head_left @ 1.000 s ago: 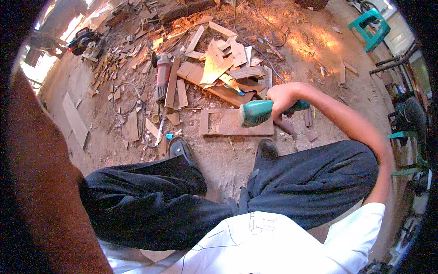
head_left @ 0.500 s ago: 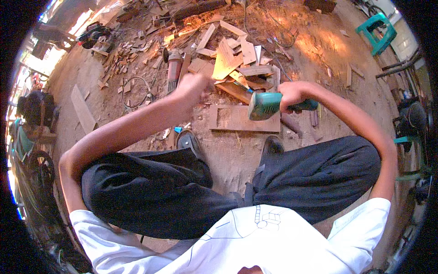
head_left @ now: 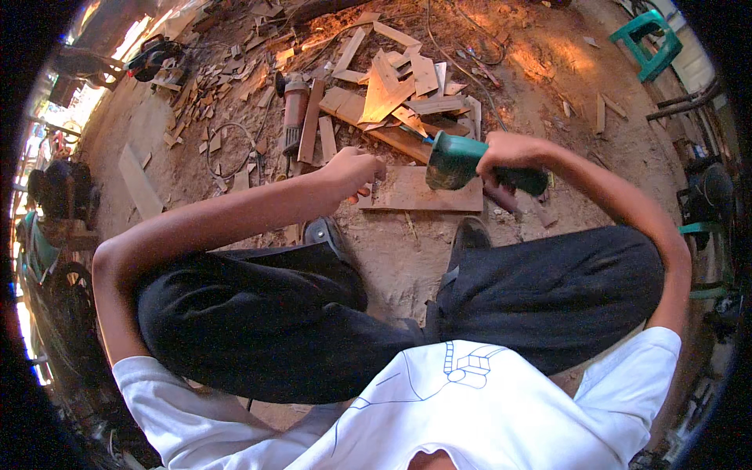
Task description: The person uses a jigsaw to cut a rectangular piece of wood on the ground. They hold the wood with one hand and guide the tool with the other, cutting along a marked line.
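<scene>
My right hand (head_left: 507, 160) is wrapped around the body of a green handheld power tool (head_left: 454, 160), whose wide end points left. The tool hangs over the right part of a flat wooden board (head_left: 419, 200) on the ground in front of my shoes. I cannot tell whether it touches the board. Near the board's left end is my left hand (head_left: 352, 172), palm down, with fingers loosely bent and apart; nothing shows in them. Just beyond the board lies a heap of wood offcuts (head_left: 385, 94).
Left of the heap lies a red-and-grey angle grinder (head_left: 294, 113) beside narrow wood strips (head_left: 310, 121). Small wood scraps (head_left: 211, 98) litter the dirt floor at far left. A longer plank (head_left: 139, 182) lies at left. A green plastic stool (head_left: 648, 45) stands at far right.
My left hand has drawn nearer to me and down toward the board's left end, its fingers loosening. The green power tool has tilted slightly in my right hand.
</scene>
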Motion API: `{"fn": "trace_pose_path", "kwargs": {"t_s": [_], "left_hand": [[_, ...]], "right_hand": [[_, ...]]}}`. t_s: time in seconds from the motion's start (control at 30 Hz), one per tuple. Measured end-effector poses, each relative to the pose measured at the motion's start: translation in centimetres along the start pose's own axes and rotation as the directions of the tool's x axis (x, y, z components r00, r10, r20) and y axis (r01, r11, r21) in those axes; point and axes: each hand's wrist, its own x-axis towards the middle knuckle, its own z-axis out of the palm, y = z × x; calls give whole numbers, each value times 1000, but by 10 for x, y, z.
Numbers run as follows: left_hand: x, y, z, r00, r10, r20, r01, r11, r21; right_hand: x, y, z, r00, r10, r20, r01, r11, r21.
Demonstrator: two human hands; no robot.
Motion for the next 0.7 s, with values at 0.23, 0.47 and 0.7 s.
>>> {"fn": "trace_pose_path", "kwargs": {"t_s": [0.23,0.47,0.7], "left_hand": [[4,-8,-4,998,-55,-12,55,999,1],[1,-6,-7,997,-69,-40,69,997,15],[5,-9,-8,998,-67,-21,67,998,19]], "right_hand": [[-13,-2,16,991,109,82,-127,955,267],[-11,-8,20,995,93,45,-103,923,372],[-3,-15,23,996,5,83,-38,918,394]]}}
